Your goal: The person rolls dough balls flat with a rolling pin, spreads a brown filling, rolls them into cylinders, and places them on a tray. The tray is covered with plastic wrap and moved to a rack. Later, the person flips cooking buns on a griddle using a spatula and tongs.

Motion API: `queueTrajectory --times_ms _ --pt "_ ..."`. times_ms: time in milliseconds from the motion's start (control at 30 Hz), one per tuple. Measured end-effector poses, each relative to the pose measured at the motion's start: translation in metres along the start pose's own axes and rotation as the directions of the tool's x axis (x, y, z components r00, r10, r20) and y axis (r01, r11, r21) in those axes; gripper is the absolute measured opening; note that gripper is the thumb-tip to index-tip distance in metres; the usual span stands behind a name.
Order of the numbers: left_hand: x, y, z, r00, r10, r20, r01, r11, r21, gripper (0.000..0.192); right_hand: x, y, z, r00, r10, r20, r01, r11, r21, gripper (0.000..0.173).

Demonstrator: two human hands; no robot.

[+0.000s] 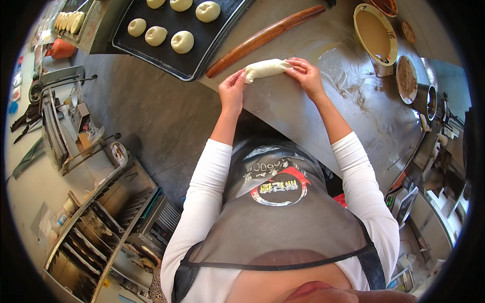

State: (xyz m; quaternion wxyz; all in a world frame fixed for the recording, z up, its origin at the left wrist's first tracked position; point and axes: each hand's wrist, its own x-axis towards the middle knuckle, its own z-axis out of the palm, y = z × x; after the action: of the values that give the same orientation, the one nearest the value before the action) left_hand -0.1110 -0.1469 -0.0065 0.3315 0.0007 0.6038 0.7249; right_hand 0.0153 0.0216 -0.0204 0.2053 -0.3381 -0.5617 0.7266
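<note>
A pale, elongated roll of dough stretches between my two hands above the metal worktable. My left hand pinches one end between thumb and fingers, and my right hand grips the other end. Just beyond the dough, a long brown wooden rolling pin lies diagonally on the table. Several round dough pieces, each with a dimple or fold on top, sit apart from each other on a black baking tray at the upper left.
A yellowish bowl of tan liquid stands at the upper right, near a round plate with brown residue and a metal pot. Flour smears mark the table's right part. A rack of trays stands on the lower left, beyond the floor.
</note>
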Motion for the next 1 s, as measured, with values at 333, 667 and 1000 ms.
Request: queueTrajectory --times_ms 333,667,1000 --pt "0.017 0.011 -0.005 0.968 -0.18 0.178 0.167 0.982 0.087 0.026 -0.005 -0.006 -0.01 0.983 0.181 -0.02 -0.177 0.977 0.117 0.014" --pt "0.01 0.033 0.02 0.906 -0.127 0.403 -0.032 0.93 0.367 0.012 -0.001 -0.025 0.002 0.907 0.302 0.293 -0.26 0.95 -0.174 0.019" --pt "0.029 0.027 0.019 0.923 0.023 0.384 -0.261 0.771 0.581 0.025 0.006 -0.013 0.01 0.998 0.03 0.058 -0.004 0.918 -0.397 0.018"
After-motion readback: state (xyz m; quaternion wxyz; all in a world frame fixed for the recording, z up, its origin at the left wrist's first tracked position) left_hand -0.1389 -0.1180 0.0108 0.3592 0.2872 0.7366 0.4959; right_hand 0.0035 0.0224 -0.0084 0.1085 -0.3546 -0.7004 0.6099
